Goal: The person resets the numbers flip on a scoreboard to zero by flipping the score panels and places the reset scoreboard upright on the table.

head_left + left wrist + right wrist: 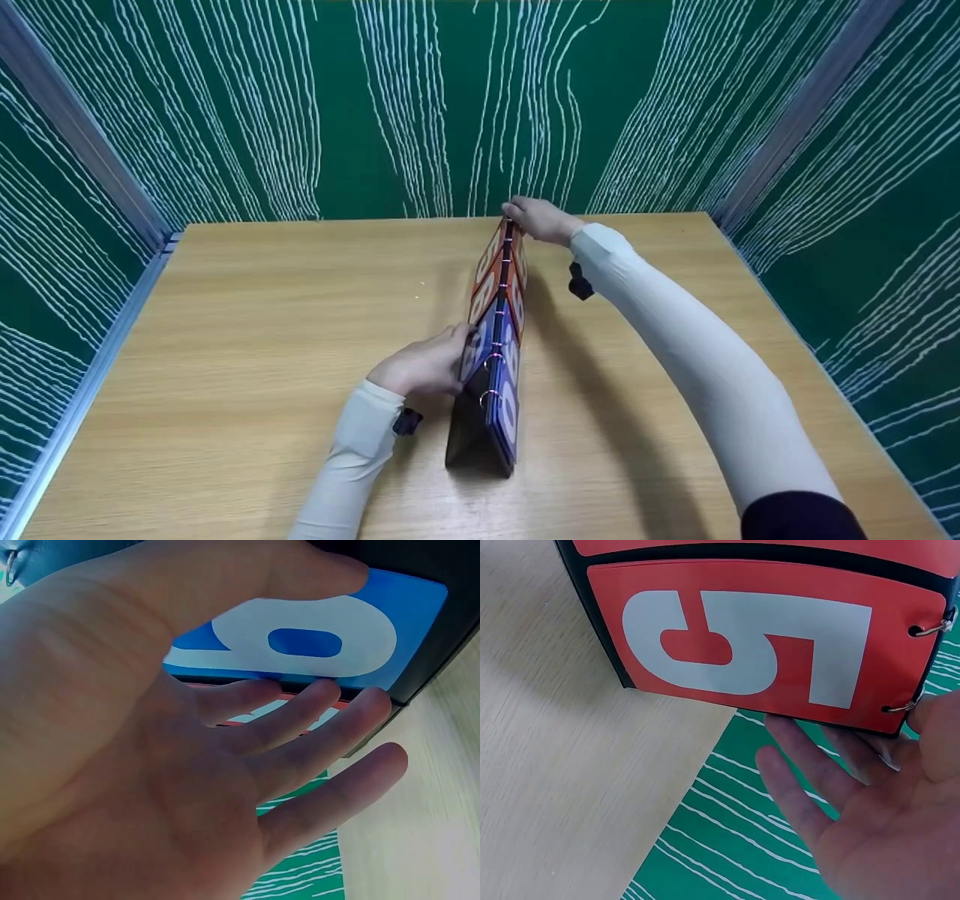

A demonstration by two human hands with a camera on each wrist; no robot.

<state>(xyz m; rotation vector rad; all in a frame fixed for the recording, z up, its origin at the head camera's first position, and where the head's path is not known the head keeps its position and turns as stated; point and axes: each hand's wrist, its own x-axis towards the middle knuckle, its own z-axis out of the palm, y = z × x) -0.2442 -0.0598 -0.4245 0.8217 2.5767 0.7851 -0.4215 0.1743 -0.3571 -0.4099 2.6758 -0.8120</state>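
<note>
A tabletop flip scoreboard (508, 409) stands tent-like, its ringed spine running away from me. Blue number cards make up its near part, red ones its far part. My left hand (424, 364) is at the scoreboard's left face; in the left wrist view the thumb lies over a blue card (367, 637) and the other fingers (300, 757) stretch out straight. At the far end, my right hand (544, 221) grips the top corner. Its thumb is by the metal rings (930, 631) beside a red card with a 5 (810, 667), with fingers behind the edge.
The wooden table (300, 300) lies under the scoreboard, its far edge close to my right hand. Green panels with white wavy lines (480, 112) rise at the back and sides, with grey metal posts (810, 105) in the corners.
</note>
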